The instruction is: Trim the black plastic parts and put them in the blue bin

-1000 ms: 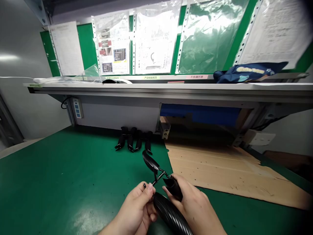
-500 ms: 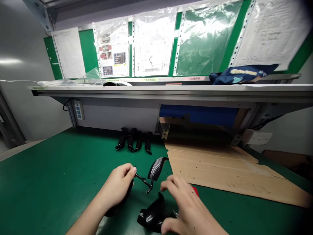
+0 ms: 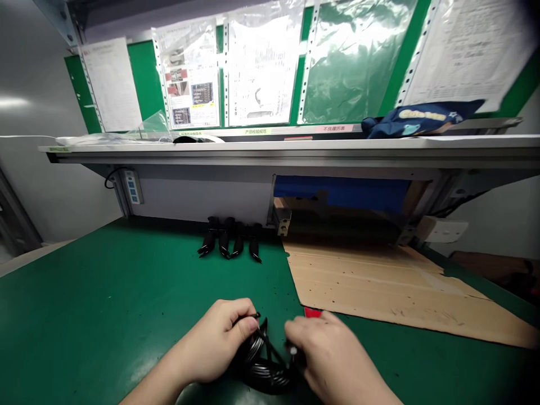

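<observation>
My left hand point(image 3: 225, 337) is closed, thumb and fingers pinching a thin black stem of a glossy black plastic part point(image 3: 265, 374). That part has ridged, curved pieces joined by thin bars, and it hangs low between my hands. To its right, my right hand point(image 3: 329, 351) is curled round something dark with a small shiny spot; most of it is hidden by the fingers, so its kind cannot be made out. Just beyond the right hand, a red object point(image 3: 312, 312) shows in part on the green work surface point(image 3: 105, 315).
Several black curved parts point(image 3: 230, 239) stand in a row at the back. A cardboard sheet point(image 3: 379, 287) covers the right side. Above runs a shelf point(image 3: 270, 152) with a dark blue pouch point(image 3: 422, 119). A power strip point(image 3: 134, 187) is mounted at left, a white socket box point(image 3: 442, 229) at right.
My left hand has moved right and nearer, bringing the black part between my hands. My right hand has gone from spread fingers to a closed grip. The view has shifted slightly.
</observation>
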Tool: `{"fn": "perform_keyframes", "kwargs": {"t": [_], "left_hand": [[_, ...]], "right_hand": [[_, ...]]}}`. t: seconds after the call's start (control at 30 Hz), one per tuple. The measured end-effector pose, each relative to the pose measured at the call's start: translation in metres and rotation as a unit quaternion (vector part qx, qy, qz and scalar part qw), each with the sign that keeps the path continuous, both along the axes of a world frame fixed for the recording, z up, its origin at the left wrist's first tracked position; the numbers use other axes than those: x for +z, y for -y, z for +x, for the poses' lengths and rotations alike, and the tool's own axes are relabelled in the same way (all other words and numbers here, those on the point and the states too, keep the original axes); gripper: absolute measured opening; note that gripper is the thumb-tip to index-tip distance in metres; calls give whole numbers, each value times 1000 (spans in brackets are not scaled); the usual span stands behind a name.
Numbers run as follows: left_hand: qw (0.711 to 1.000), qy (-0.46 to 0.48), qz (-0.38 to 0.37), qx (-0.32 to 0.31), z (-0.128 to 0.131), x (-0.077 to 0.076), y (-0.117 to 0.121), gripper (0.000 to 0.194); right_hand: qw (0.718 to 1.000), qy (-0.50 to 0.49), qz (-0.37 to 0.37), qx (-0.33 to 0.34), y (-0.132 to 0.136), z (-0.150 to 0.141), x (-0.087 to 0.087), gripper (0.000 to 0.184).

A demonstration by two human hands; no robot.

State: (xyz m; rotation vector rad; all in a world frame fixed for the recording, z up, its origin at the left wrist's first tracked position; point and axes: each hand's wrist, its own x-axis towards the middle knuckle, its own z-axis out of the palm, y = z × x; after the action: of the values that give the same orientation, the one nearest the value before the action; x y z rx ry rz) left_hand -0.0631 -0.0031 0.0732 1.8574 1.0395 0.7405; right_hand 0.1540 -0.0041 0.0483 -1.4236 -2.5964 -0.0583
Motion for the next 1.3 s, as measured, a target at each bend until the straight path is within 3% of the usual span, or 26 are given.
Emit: {"fn": "perform_keyframes", "kwargs": {"t": [0.1,0.2,0.4,0.5,0.6,0.63,0.7,0.77,0.8,0.9,0.97,1.03,1.13,1.2,1.3], "left_hand": [[994,42,-33,92,8,-7,1,27],[989,59,-30,133,14,-10,5,27],[979,145,-106,97,11,-9,4,31],[972,157,-163,64,5,-11,1,35],[964,165,-208,23,4,-16,-1,40],[960,174,-218,25,5,-19,-1,41],[950,203,-232,46,9,-22,-2,41],[940,239,-228,92,14,-25,-2,39],[935,256,-215,121,17,-26,-1,38],[917,302,-164,201,26,-29,2,35],[902,349,-155,201,31,-34,4,34],[882,405,-169,170,36,-38,7,35],[855,457,-207,133,39,-40,9,38],[859,445,-219,126,39,-39,9,43],[907,347,-186,150,37,-38,9,62]], "right_hand": [[989,-14,57,-136,-5,2,0,20],[984,-34,61,-162,-6,0,0,20],[985,-33,128,-106,-4,-2,-1,22],[998,-60,31,-16,-3,0,-1,18],[992,-80,-75,58,-5,3,-3,19],[994,-85,-64,38,-6,4,-3,19],[992,-104,8,-70,-9,6,-3,19],[973,-144,49,-176,-10,9,-2,26],[963,-177,44,-198,-10,9,-2,31],[956,-263,-3,-129,-6,8,-5,25],[968,-248,4,-41,-2,3,-11,26],[981,-183,57,37,0,-1,-17,39],[978,-98,158,94,-1,-4,-23,37],[973,-57,205,91,-1,-5,-24,32],[972,-8,218,85,3,-9,-24,22]]}}
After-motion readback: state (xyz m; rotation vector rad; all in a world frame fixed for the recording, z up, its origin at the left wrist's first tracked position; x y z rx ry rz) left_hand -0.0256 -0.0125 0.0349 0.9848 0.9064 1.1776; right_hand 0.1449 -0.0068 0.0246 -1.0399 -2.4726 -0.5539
